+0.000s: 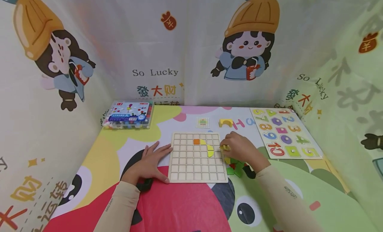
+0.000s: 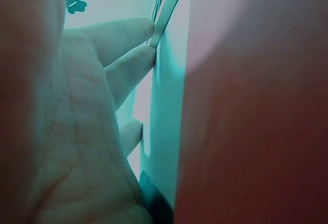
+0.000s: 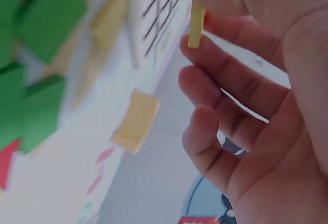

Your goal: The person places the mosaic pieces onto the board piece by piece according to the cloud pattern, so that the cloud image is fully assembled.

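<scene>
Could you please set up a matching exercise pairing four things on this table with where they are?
Things:
1. grid board
2. number puzzle
3. plastic box
4. yellow piece

Places:
A. far left corner of the table
B. pinched in the right hand
C. far right side of the table
D. centre, with the left hand flat at its left edge

Pairs: 1-D, 2-C, 3-A, 4-B
</scene>
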Demonstrator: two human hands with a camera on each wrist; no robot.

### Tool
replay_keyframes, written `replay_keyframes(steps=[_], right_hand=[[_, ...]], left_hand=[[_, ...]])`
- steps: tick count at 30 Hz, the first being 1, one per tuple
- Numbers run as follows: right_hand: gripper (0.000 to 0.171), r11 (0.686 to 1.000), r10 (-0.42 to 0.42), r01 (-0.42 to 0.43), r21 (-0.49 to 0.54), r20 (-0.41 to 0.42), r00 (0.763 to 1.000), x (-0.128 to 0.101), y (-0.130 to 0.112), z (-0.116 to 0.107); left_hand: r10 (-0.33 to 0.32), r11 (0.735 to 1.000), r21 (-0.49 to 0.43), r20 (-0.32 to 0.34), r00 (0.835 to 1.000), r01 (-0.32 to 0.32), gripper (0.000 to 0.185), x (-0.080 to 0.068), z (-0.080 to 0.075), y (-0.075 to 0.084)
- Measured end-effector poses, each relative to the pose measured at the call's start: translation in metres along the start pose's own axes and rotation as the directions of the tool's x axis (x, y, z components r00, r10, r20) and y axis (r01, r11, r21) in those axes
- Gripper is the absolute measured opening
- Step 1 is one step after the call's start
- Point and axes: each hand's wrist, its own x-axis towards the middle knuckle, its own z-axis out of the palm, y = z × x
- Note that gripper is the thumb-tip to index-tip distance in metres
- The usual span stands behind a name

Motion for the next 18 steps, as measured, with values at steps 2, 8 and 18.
replay_keyframes(steps=[2, 8, 18], right_hand=[[0.021, 1.000, -0.020, 0.019, 0.004, 0.035, 0.999, 0.007, -0.004, -0.004], [0.019, 0.997, -0.080, 0.080, -0.001, 0.115, 0.990, 0.030, -0.014, -0.009], [0.020, 0.984, -0.178, 0.180, 0.005, 0.165, 0.970, 0.073, -0.034, -0.009]], left_hand=[[-0.003, 1.000, -0.002, 0.001, 1.000, 0.003, 0.124, 0.000, 0.001, -0.001], [0.002, 1.000, -0.004, 0.001, 1.000, -0.002, 0.124, 0.001, 0.001, -0.003], [0.002, 1.000, 0.007, 0.000, 1.000, -0.002, 0.125, 0.003, 0.002, -0.005]])
